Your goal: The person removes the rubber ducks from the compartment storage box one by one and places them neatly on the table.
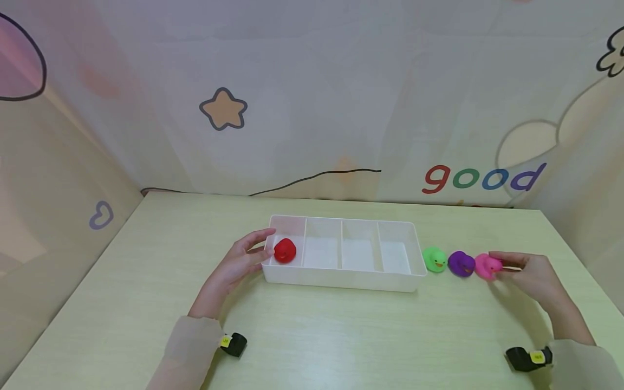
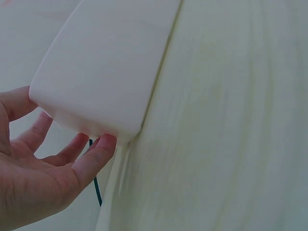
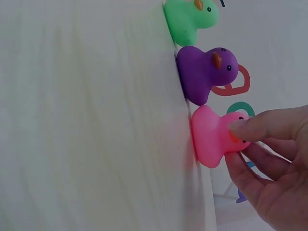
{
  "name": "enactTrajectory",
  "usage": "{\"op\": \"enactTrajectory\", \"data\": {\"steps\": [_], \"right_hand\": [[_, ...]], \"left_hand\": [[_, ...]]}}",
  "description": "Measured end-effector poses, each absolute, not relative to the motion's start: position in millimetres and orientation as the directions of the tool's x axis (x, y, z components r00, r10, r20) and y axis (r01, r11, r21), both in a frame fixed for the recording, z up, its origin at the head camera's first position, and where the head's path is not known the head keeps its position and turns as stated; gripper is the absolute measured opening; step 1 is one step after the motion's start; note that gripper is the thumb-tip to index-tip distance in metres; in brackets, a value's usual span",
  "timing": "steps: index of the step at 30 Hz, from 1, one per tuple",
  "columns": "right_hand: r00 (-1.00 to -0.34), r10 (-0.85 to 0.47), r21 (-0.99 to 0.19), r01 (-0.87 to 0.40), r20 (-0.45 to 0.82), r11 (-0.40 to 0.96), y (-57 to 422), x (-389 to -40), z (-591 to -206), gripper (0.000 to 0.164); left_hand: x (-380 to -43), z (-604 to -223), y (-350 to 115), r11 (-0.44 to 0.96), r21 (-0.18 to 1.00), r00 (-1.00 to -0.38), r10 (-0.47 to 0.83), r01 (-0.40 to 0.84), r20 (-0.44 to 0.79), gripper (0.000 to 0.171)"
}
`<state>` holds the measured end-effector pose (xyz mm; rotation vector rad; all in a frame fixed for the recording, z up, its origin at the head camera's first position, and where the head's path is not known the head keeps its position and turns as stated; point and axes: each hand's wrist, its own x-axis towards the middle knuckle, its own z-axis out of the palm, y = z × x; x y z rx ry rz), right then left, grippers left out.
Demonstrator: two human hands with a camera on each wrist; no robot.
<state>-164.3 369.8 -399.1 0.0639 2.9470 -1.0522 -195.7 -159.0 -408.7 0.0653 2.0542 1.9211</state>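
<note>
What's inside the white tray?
The white tray holds a red toy in its leftmost compartment; nothing shows in the other three. The toy hides the floor beneath it.

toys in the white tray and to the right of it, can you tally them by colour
Red toy: 1
Green duck: 1
Purple duck: 1
Pink duck: 1
Total: 4

The pink duck, purple duck and green duck have orange beaks; the toy is red, the tray white, the tabletop pale, faintly streaked.
</note>
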Motion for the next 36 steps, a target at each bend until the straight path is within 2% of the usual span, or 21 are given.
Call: {"op": "enactTrajectory", "data": {"steps": [16, 24, 26, 29, 36], "right_hand": [[-0.996, 0.033, -0.628, 0.075, -0.079, 0.775, 372.4, -165.2, -400.1, 0.045], [-0.998, -0.016, -0.701, -0.05, 0.055, 0.712, 376.0, -166.5, -402.0, 0.053], [-0.998, 0.0, -0.726, -0.049, 0.067, 0.686, 374.1, -167.3, -403.4, 0.054], [-0.998, 0.003, -0.742, -0.044, 0.063, 0.669, 365.8, -166.3, -399.4, 0.054], [-0.988, -0.085, -0.771, -0.152, 0.126, 0.618, 331.9, -159.5, -376.6, 0.057]], "left_hand": [[-196.1, -408.5, -158.7, 0.094, 0.977, -0.949, 0.236, -0.191, -0.208, 0.048], [-196.6, -409.8, -159.3, 0.085, 0.978, -0.947, 0.249, -0.189, -0.205, 0.048], [-196.4, -409.2, -159.1, 0.087, 0.978, -0.947, 0.245, -0.19, -0.206, 0.048], [-195.9, -407.9, -158.9, 0.09, 0.977, -0.947, 0.24, -0.195, -0.211, 0.048], [-195.9, -407.1, -158.4, 0.101, 0.975, -0.948, 0.234, -0.197, -0.216, 0.049]]}}
